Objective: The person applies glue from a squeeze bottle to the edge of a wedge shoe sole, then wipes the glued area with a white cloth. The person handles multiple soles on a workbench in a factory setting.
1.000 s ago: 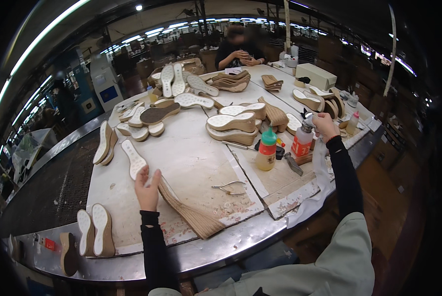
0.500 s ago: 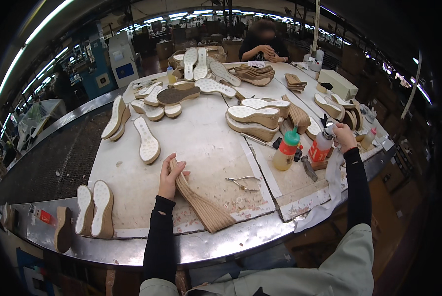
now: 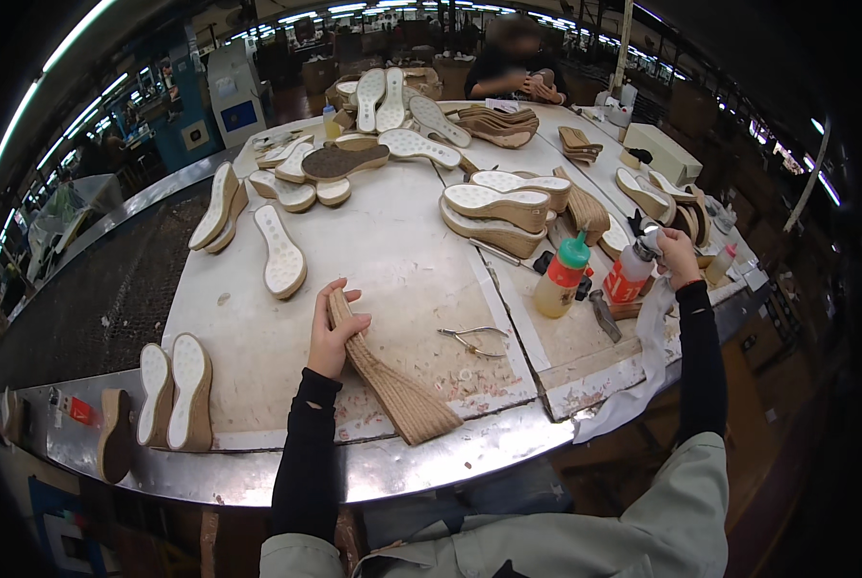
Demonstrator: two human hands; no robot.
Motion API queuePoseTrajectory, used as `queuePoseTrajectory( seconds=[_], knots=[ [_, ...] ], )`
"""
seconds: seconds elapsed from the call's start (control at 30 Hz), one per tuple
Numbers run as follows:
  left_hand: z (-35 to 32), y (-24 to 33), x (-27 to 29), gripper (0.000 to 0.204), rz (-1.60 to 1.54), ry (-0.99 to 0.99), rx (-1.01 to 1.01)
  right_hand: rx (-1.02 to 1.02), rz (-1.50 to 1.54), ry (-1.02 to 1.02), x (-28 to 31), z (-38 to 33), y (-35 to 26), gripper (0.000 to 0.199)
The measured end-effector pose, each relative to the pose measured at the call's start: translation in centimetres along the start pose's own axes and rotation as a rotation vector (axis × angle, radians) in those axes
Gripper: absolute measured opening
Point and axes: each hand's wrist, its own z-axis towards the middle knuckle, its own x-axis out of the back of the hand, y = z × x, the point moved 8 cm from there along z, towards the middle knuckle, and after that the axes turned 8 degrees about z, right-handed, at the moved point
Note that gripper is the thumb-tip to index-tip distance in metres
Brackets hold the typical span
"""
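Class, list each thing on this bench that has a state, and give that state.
Left hand: gripping the wedge sole.
Wedge sole: on its side, held on the table.
Right hand: closed on the red-labelled bottle.
Red-labelled bottle: upright, held.
Green-capped bottle: upright, capped, untouched.
Pliers: lying flat, handles spread.

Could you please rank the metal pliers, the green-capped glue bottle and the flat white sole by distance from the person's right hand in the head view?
From the right hand:
1. Green-capped glue bottle, just to its left.
2. Metal pliers, further left, lower on the board.
3. Flat white sole, far left, beyond the left hand.
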Motion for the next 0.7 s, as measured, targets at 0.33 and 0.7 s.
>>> queuePoseTrajectory(
  seconds=[0.33,0.7],
  knots=[
    [-0.5,-0.6,-1.6,0.058,0.028,-0.056,0.034,0.009,-0.055,0.005,0.1,-0.2,0.1,0.03],
    [-0.4,-0.5,-1.7,0.057,-0.009,-0.106,0.007,-0.002,0.012,-0.027,0.1,-0.1,0.8,0.033]
  ],
)
